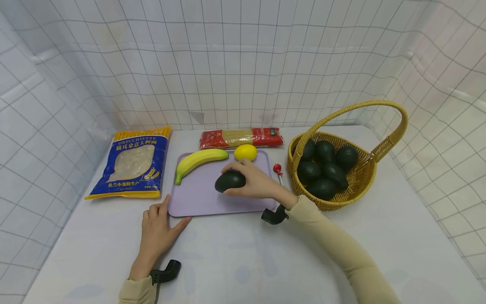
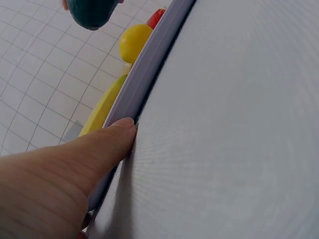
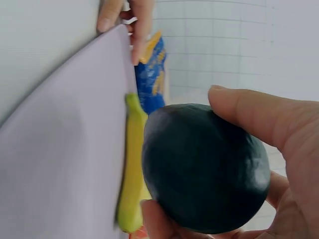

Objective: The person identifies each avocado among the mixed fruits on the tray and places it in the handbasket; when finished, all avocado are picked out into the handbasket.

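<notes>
My right hand (image 1: 254, 179) holds a dark green avocado (image 1: 230, 181) above the lilac tray (image 1: 201, 198), fingers and thumb on opposite sides of it. In the right wrist view the avocado (image 3: 204, 169) fills much of the picture. On the tray, a yellow banana (image 1: 201, 160) lies at the back left and a lemon (image 1: 245, 152) at the back edge. My left hand (image 1: 156, 230) is at the tray's front left corner, thumb against the front edge and index finger along the left side. The left wrist view shows that thumb (image 2: 107, 142) straight at the rim.
A wicker basket (image 1: 364, 185) with a tall handle and several avocados stands right of the tray. Between them lies a red-wrapped lollipop (image 1: 278, 169). A blue orecchiette bag (image 1: 130, 164) lies left, and a red pasta packet (image 1: 241, 138) behind. Grid-patterned sheets enclose the white table.
</notes>
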{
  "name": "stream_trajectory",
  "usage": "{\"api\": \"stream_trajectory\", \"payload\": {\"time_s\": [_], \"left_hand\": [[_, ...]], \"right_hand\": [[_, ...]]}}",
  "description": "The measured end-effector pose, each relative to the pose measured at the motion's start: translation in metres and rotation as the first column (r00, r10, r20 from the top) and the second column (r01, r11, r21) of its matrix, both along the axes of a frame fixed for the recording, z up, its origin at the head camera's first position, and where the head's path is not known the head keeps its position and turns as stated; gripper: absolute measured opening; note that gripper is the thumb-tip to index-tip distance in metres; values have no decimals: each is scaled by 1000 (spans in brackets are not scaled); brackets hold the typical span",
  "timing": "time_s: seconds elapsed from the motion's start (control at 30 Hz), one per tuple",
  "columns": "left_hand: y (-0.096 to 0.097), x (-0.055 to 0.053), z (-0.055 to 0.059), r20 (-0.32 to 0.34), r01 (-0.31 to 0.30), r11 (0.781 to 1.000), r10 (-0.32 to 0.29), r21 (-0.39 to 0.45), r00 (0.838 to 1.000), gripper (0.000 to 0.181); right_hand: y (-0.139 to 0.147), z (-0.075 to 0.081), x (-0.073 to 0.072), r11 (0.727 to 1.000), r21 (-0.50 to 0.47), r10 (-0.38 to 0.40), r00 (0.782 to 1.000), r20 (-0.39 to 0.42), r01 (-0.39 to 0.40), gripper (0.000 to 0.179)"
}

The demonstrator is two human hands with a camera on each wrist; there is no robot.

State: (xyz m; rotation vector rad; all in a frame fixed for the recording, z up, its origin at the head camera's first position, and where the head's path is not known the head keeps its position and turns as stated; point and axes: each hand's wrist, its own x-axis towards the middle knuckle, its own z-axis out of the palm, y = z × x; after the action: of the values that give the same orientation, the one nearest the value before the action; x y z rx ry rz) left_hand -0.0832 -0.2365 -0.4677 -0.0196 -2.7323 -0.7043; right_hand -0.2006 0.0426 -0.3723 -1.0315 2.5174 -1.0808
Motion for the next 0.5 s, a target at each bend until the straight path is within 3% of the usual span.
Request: {"api": "stream_trajectory", "payload": {"time_s": [0.27, 0.5], "left_hand": [[0, 0, -1, -11, 3, 1000, -3, -2, 1000, 88], [0, -1, -3, -16, 4, 1000, -4, -5, 1000, 89]], "right_hand": [[22, 20, 9, 987, -149, -72, 995, -70, 61, 53], [48, 34, 18, 943, -321, -130, 986, -100, 91, 54]]}}
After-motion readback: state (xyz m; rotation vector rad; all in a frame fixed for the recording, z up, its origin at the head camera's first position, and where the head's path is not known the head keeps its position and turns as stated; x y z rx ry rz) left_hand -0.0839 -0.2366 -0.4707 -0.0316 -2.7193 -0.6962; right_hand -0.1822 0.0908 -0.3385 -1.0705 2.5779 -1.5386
